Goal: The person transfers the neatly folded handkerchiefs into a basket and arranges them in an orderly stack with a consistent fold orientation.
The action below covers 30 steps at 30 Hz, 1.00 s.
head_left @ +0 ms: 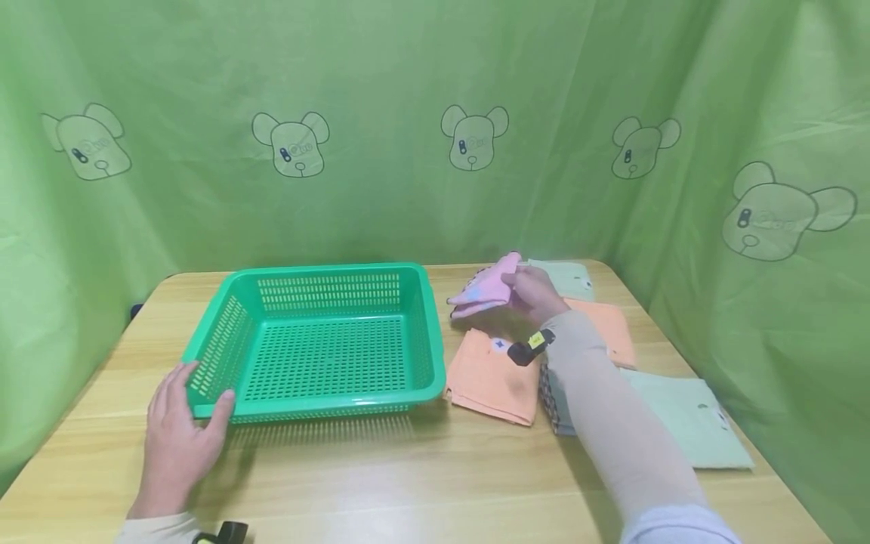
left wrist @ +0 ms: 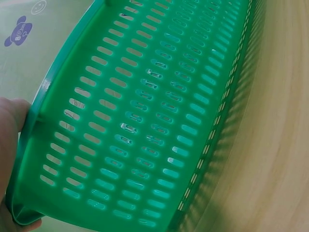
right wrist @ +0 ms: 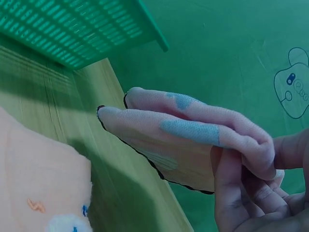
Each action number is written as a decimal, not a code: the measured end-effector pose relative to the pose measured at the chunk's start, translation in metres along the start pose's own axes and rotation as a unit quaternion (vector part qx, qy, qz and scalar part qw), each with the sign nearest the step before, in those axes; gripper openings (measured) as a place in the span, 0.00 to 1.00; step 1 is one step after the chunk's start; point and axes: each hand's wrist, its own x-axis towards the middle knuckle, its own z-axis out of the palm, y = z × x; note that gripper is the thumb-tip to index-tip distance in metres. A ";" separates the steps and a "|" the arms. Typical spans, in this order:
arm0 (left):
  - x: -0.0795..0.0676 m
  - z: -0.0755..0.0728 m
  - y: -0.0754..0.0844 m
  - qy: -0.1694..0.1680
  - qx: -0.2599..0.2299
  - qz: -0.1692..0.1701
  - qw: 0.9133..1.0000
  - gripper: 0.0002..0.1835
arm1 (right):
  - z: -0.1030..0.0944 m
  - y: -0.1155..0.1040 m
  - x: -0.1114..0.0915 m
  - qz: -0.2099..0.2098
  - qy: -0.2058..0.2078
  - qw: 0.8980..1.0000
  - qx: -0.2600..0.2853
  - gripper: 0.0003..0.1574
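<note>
One folded pink cloth (head_left: 484, 289) with blue patches is pinched in the right hand (head_left: 535, 293), raised above the wooden worktop (head_left: 353, 487), to the right of the green basket (head_left: 424, 397). The left hand (head_left: 180, 438) grips the basket's near-left corner. An orange cloth (head_left: 491, 389) lies just beside the basket; another orange cloth (head_left: 615, 332) and a pale green cloth (head_left: 707, 434) lie farther right.

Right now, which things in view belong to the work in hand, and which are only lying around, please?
Probably in the work, judging by the hands:
pink cloth, held by the right hand
green basket, gripped at a corner by the left hand

Lying around, not held:
orange cloths
pale green cloths
grey-blue cloth, partly hidden
</note>
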 end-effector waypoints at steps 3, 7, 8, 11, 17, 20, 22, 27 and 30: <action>-0.001 0.001 0.000 -0.003 0.002 -0.003 1.000 0.37 | 0.002 -0.003 -0.003 -0.007 -0.003 1.000 0.003 0.32; -0.001 0.001 0.000 -0.007 0.004 -0.008 1.000 0.38 | 0.005 -0.007 -0.005 -0.017 -0.009 1.000 0.018 0.33; -0.001 0.001 0.000 -0.008 0.004 -0.008 1.000 0.38 | 0.007 -0.009 -0.006 -0.019 -0.012 0.999 0.023 0.33; -0.001 0.001 0.000 -0.006 0.001 -0.009 1.000 0.38 | 0.010 -0.012 -0.007 -0.021 -0.014 0.999 0.037 0.33; -0.001 0.001 0.001 -0.007 -0.001 -0.013 1.000 0.38 | 0.015 -0.019 -0.012 -0.016 -0.007 0.999 0.041 0.33; -0.001 0.001 0.001 -0.007 -0.002 -0.014 1.000 0.38 | 0.017 -0.022 -0.014 -0.014 -0.008 0.999 0.048 0.33; -0.001 0.001 0.001 -0.005 -0.003 -0.013 1.000 0.38 | 0.020 -0.025 -0.016 -0.014 -0.009 0.999 0.051 0.33; 0.000 0.001 0.001 0.002 -0.006 -0.006 1.000 0.37 | 0.024 -0.029 -0.018 -0.020 -0.009 0.998 0.053 0.32; 0.000 0.001 0.001 0.006 -0.008 -0.003 1.000 0.37 | 0.025 -0.030 -0.017 -0.023 -0.013 0.998 0.060 0.32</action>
